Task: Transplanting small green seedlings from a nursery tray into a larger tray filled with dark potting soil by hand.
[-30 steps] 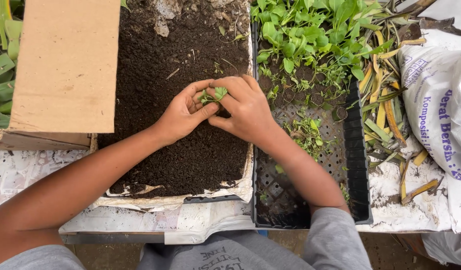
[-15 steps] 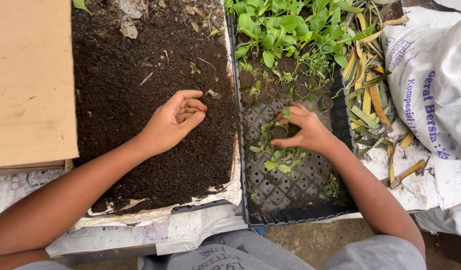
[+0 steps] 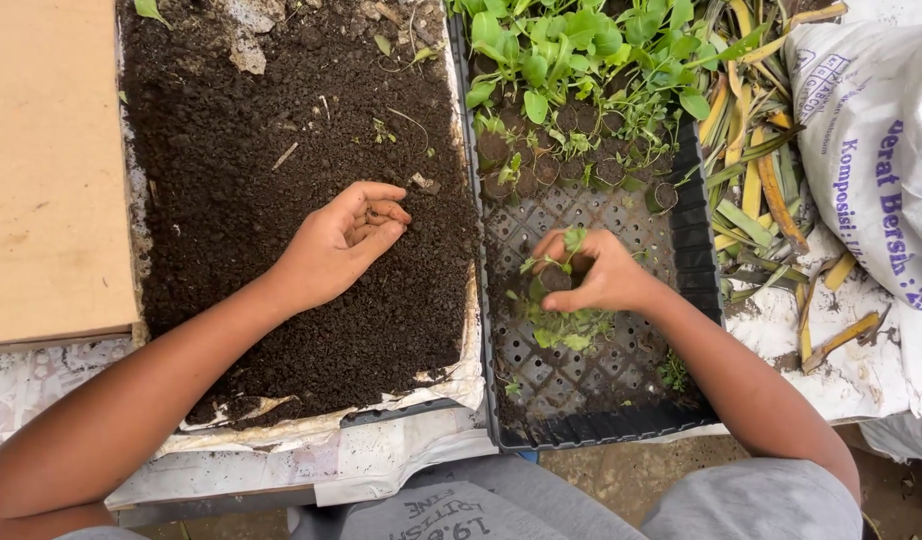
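Left hand (image 3: 343, 240): resting on the dark soil (image 3: 281, 150) of the paper-lined bed, palm turned up and fingers loosely curled; it grips nothing that can be made out, only crumbs of soil lying against the fingers.

Right hand (image 3: 596, 272): inside the black perforated tray (image 3: 696, 240), fingers pinched around a small green seedling (image 3: 561, 265) with a dark root plug. The seedling's leaves show above the thumb and forefinger.

Directly below the right hand, a loose clump of seedlings (image 3: 566, 328) lies on the tray mesh, touching or just under the fingers; which cannot be told. Beyond the right hand, the far end of the tray is packed with leafy seedlings (image 3: 581, 50) in round soil plugs.

Outboard of the right hand, cut yellow and green leaf strips (image 3: 761, 170) are heaped beside a white printed sack (image 3: 871, 150). Outboard of the left hand, a flat brown board (image 3: 46, 160) lies alongside the soil bed.
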